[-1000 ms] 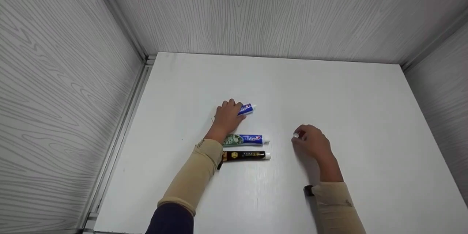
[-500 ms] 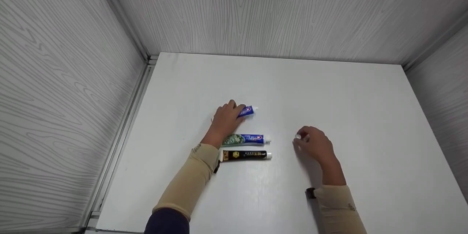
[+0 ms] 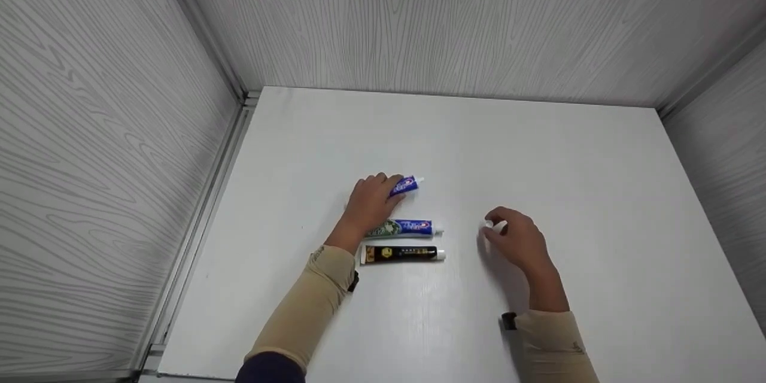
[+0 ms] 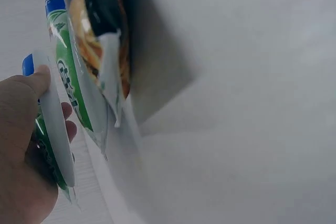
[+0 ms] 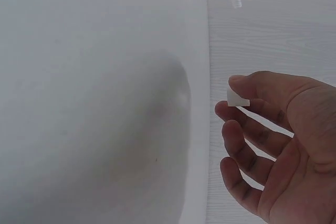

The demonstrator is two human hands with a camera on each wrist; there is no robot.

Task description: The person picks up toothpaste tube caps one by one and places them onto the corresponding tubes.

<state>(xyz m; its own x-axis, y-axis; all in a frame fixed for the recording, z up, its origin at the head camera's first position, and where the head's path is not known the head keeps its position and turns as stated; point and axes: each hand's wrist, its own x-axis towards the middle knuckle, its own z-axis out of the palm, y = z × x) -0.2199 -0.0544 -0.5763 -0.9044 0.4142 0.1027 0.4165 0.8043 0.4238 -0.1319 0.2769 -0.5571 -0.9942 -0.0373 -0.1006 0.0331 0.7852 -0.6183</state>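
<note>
My left hand (image 3: 368, 203) grips a blue, white and green toothpaste tube (image 3: 406, 185), its nozzle pointing right. The left wrist view shows the thumb on one side of that tube and fingertips on the other. Between thumb and fingers of my right hand (image 3: 517, 236) is a small white cap (image 5: 237, 98); the other fingers are loosely curved. Nearer me lies a second blue-and-green toothpaste tube (image 3: 414, 227), its tail end partly covered by my left hand. Below it lies a black toothpaste tube (image 3: 401, 254) with a white cap on.
All of this is on a white table (image 3: 538, 149). Grey wood-grain panels (image 3: 383, 24) stand at the back and on both sides. A metal frame rail (image 3: 197, 209) runs along the left edge.
My left hand has drawn the held tube slightly toward me and right. The right hand stays near the same place with the cap, its fingers shifting a little. The two lying tubes look unmoved.
</note>
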